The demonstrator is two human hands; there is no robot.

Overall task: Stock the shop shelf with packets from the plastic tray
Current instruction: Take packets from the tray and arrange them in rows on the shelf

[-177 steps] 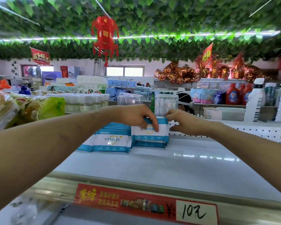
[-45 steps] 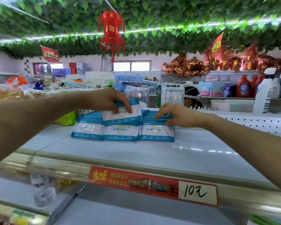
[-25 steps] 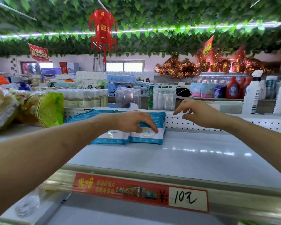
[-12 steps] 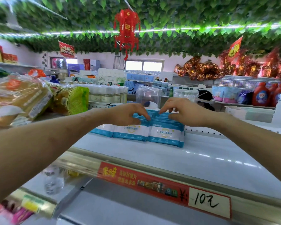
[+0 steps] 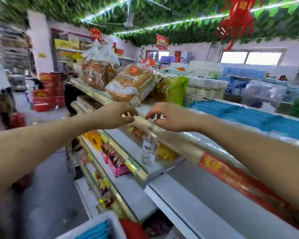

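Note:
Rows of blue and white packets (image 5: 259, 116) lie on the top shelf (image 5: 204, 142) at the right, blurred by motion. Both my hands hang in the air left of them, in front of the shelf's edge. My left hand (image 5: 116, 116) holds nothing, its fingers loosely curled. My right hand (image 5: 169, 118) is likewise empty, fingers loosely bent. At the bottom edge the white plastic tray (image 5: 109, 219) shows, with more blue packets (image 5: 97, 232) inside it.
Bagged bread (image 5: 131, 83) and a green bag (image 5: 176, 88) sit on the top shelf behind my hands. A clear water bottle (image 5: 148, 149) stands on the shelf below. Lower shelves hold snack packets (image 5: 117, 163). The aisle floor (image 5: 47, 187) lies left.
My view has swung left and down. Both hands have come off the packet rows and moved left, empty. The tray has come into view at the bottom.

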